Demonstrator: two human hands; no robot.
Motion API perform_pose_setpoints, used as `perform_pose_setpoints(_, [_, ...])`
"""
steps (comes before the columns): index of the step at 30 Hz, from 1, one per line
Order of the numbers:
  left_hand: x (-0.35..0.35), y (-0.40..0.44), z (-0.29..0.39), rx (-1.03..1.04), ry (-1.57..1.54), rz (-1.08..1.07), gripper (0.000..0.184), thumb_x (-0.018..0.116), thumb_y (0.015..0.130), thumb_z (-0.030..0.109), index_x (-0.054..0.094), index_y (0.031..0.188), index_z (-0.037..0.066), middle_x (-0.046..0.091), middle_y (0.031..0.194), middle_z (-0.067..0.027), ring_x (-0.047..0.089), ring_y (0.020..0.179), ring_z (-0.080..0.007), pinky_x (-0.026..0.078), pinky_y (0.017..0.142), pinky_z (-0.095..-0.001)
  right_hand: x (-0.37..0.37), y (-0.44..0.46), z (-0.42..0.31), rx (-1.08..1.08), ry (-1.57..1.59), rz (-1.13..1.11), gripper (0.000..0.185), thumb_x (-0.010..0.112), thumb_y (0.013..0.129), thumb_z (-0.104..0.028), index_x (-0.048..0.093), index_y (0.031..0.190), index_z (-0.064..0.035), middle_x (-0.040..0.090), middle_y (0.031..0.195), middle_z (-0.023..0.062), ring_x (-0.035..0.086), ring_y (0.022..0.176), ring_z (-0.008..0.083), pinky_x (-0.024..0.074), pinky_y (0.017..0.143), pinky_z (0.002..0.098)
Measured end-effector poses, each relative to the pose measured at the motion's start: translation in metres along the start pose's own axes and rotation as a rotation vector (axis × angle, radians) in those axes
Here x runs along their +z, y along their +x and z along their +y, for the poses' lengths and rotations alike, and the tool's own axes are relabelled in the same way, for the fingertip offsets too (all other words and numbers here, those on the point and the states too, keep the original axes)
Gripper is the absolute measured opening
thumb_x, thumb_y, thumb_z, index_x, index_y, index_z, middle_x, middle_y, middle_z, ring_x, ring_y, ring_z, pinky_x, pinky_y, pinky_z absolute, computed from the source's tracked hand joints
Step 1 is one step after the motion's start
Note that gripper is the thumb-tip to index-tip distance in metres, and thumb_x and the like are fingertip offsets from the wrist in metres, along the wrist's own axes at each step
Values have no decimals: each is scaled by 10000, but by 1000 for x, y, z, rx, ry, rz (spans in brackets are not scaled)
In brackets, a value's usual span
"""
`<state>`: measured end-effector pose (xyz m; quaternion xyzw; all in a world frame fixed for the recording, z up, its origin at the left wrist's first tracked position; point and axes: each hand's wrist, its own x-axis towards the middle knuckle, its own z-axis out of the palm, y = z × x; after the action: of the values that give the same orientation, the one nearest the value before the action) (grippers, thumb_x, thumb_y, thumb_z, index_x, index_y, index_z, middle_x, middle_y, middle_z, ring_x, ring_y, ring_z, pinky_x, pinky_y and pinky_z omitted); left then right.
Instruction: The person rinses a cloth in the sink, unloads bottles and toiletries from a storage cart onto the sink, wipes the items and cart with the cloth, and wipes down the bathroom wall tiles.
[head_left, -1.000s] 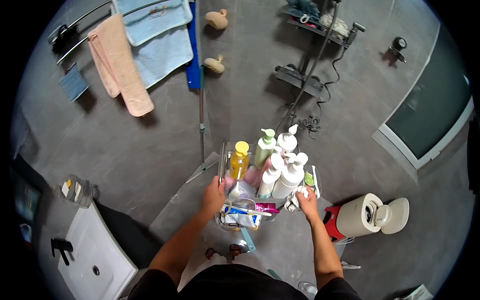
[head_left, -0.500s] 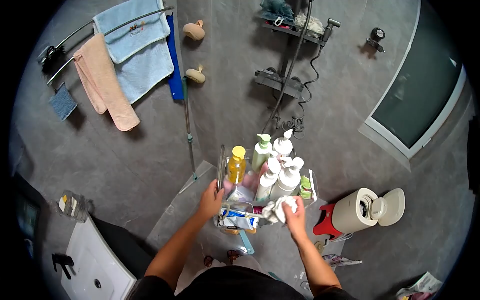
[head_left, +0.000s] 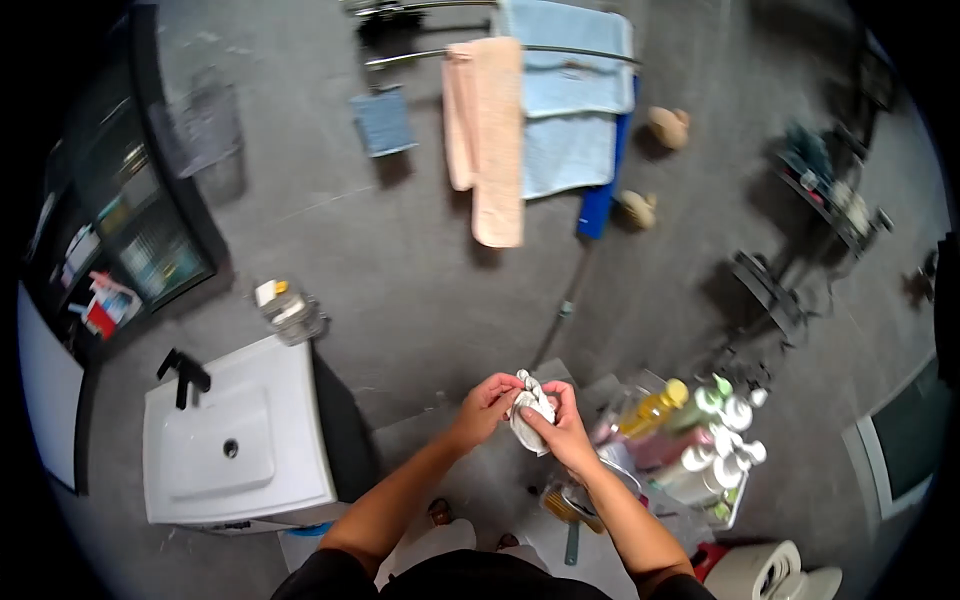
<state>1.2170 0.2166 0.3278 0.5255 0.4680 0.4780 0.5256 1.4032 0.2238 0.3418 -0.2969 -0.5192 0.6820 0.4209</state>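
A crumpled white cloth (head_left: 531,424) is bunched up in front of my body. My right hand (head_left: 565,432) grips it, thumb across the front. My left hand (head_left: 487,408) pinches the cloth's left edge, its fingertips partly hidden there. To the right of my hands is a clear caddy (head_left: 738,505) packed with pump bottles. Among them are a yellow bottle (head_left: 650,412) and a white bottle (head_left: 705,482). A brush with a teal handle (head_left: 572,545) sits by the caddy's near side, beside my right forearm.
At left stands a white washbasin (head_left: 305,440) with a black faucet (head_left: 183,378). Blue and peach towels (head_left: 497,150) hang on a wall rail ahead. A pole (head_left: 560,325) leans below them. A dark glass-door cabinet (head_left: 185,275) is at far left, a cream-coloured appliance (head_left: 745,572) at lower right.
The view has swung left, bringing the washbasin and cabinet in. My left hand has let go of the caddy and joined my right hand at the cloth, which is now away from the caddy.
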Motion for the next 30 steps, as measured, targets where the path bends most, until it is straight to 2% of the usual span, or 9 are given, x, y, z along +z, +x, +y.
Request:
perform_pose_setpoints(4, [-83, -13, 8, 168, 67, 185, 245, 498, 1011, 102, 556, 1241, 43, 635, 1115, -37, 591, 1019, -86, 460, 859, -230, 65, 83, 27, -43, -48, -197, 448, 584, 964, -69, 471, 1397, -81, 599, 1232, 42, 544, 1099, 92, 452, 911, 246])
perform_pose_setpoints(7, [-147, -26, 20, 228, 189, 463, 288, 495, 994, 36, 520, 1279, 7, 611, 1197, -66, 565, 1119, -135, 420, 987, -274, 123, 141, 39, -428, -285, -209, 419, 569, 941, -18, 523, 1356, -63, 596, 1261, 121, 573, 1124, 188, 445, 947, 282])
perform_pose_setpoints(11, [-240, -38, 29, 346, 294, 732, 273, 556, 971, 78, 572, 1243, 57, 627, 1161, -32, 589, 1045, -111, 482, 803, -233, 204, 233, 5, -904, -599, -175, 457, 553, 895, 49, 548, 1340, -55, 512, 1364, 239, 516, 1251, 381, 392, 1051, 375])
perform_pose_setpoints(15, [-294, -46, 58, 310, 254, 768, 270, 564, 969, 65, 575, 1238, 60, 626, 1158, -27, 584, 1043, -105, 479, 804, -223, 280, 358, -33, -1213, -716, 22, 608, 607, 853, 23, 472, 1425, -133, 326, 1530, 222, 320, 1401, 434, 285, 1145, 466])
perform_pose_setpoints(18, [-321, -47, 66, 314, 202, 785, 272, 570, 965, 49, 571, 1237, 48, 624, 1158, -29, 582, 1046, -103, 476, 820, -223, 351, 411, -9, -1205, -1026, 183, 644, 598, 899, -91, 365, 1492, -184, 292, 1562, 173, 294, 1422, 405, 253, 1166, 493])
perform_pose_setpoints(24, [-352, -57, 76, 323, 178, 751, 289, 499, 983, 46, 537, 1266, 89, 613, 1198, -11, 586, 1025, -110, 459, 860, -263, 326, 435, -7, -1558, -1560, -341, 632, 550, 905, -188, 340, 1501, -186, 328, 1544, 112, 288, 1411, 427, 251, 1167, 515])
perform_pose_setpoints(25, [-354, -60, 80, 332, 198, 751, 292, 494, 984, 44, 533, 1271, 84, 616, 1193, -16, 591, 1016, -112, 459, 859, -262, 316, 447, -23, -1557, -1375, -313, 606, 559, 883, -151, 400, 1467, -178, 349, 1528, 111, 315, 1389, 440, 264, 1152, 526])
perform_pose_setpoints(28, [-362, -57, 85, 389, 242, 745, 302, 488, 986, 45, 517, 1286, 66, 626, 1176, -32, 606, 986, -115, 464, 844, -258, 353, 449, -62, -1450, -906, 357, 559, 555, 878, -119, 457, 1426, -167, 366, 1521, 94, 349, 1375, 409, 285, 1138, 510])
perform_pose_setpoints(30, [-367, -49, 100, 413, 273, 749, 308, 484, 987, 41, 509, 1294, 57, 630, 1169, -41, 611, 971, -116, 467, 833, -254, 400, 446, -56, -1500, -891, 329, 546, 569, 868, -116, 483, 1404, -175, 391, 1509, 80, 374, 1367, 380, 315, 1117, 503])
